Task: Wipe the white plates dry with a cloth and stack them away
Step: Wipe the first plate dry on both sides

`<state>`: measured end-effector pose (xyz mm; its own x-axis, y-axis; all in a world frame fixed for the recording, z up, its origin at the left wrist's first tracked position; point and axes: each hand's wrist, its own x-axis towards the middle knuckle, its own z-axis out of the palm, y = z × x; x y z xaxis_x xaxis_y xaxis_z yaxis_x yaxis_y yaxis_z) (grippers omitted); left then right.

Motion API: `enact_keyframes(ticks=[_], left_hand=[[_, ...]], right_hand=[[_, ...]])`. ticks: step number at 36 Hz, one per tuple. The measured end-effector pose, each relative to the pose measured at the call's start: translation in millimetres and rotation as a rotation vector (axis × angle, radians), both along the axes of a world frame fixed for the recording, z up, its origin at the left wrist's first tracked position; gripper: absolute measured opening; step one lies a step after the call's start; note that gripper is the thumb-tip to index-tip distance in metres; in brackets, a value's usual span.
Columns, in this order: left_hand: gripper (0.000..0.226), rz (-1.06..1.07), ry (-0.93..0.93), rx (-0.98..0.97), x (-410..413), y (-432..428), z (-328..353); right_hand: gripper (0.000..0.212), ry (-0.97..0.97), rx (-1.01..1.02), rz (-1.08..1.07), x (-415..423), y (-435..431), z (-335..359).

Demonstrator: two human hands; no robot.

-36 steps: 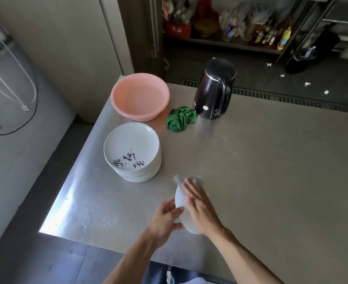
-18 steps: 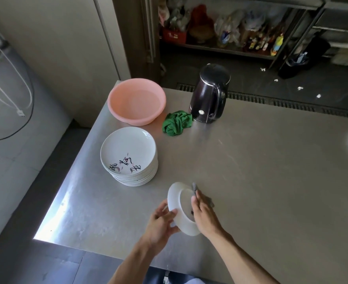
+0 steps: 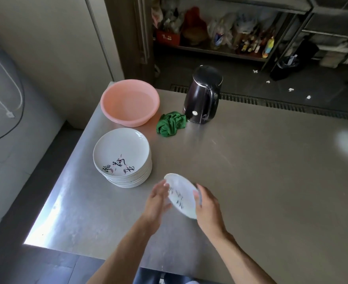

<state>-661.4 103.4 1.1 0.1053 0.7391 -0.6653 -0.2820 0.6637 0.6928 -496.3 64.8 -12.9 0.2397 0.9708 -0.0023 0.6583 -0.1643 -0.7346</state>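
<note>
Wiping step, lower centre: right hand (image 3: 208, 208) fingers grip the small white printed plate (image 3: 181, 196), left hand (image 3: 157, 201) flat; stack it next, probably.

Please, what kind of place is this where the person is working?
Probably the back kitchen of a restaurant or canteen. The worktop is a steel table, a tall stack of matching white plates stands on it, and shelves behind hold many bottles and bags.
</note>
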Motion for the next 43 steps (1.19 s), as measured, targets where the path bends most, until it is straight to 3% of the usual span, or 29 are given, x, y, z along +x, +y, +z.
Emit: enact_keyframes(ticks=[1, 3, 6, 9, 11, 13, 15, 18, 21, 28, 31, 34, 37, 41, 43], left_hand=[[0.034, -0.019, 0.136, 0.001, -1, -2, -5], [0.048, -0.065, 0.288, -0.037, -4, -8, -16], [0.035, -0.118, 0.228, -0.118, -9, -19, -24], [0.036, -0.123, 0.124, -0.16, -8, -32, -26], [0.035, -0.113, 0.138, -0.142, -3, -36, -24], [0.034, -0.097, 0.16, -0.143, 2, -37, -20], [0.035, -0.101, 0.171, -0.144, 6, -38, -17], [0.037, -0.129, 0.185, -0.136, 12, -38, -15], [0.042, -0.164, 0.14, -0.105, 21, -36, -14], [0.05, -0.025, 0.083, -0.153, 17, -12, -12], [0.049, 0.012, 0.119, -0.137, 12, -7, -14], [0.045, -0.014, 0.128, -0.124, 14, -7, -16], [0.044, -0.065, 0.111, -0.114, 20, -8, -20], [0.045, -0.035, 0.087, -0.146, 26, 2, -27], [0.044, 0.008, 0.093, -0.179, 29, 13, -31]], right_hand=[[0.012, 0.126, -0.067, -0.095, 4, 3, -2], [0.026, 0.306, -0.169, -0.23, 12, 6, -9], [0.037, 0.348, -0.238, -0.284, 21, 0, -16], [0.037, 0.5, -0.37, -0.422, 23, -2, -22], [0.034, 0.5, -0.345, -0.495, 24, -2, -24], [0.026, 0.364, -0.266, -0.499, 24, -2, -27], [0.028, 0.27, -0.208, -0.429, 19, -2, -27], [0.045, 0.041, -0.163, -0.121, 6, 2, -29], [0.054, -0.145, -0.284, 0.183, -10, 1, -39], [0.054, -0.11, -0.174, 0.695, 0, -16, -32], [0.06, -0.319, -0.169, 0.655, 24, -17, -38], [0.063, -0.418, -0.355, 0.468, 30, -1, -44], [0.063, -0.36, -0.415, 0.372, 20, 17, -47], [0.057, -0.151, -0.317, 0.599, 9, 19, -42], [0.055, -0.048, -0.336, 0.557, 11, 17, -38]])
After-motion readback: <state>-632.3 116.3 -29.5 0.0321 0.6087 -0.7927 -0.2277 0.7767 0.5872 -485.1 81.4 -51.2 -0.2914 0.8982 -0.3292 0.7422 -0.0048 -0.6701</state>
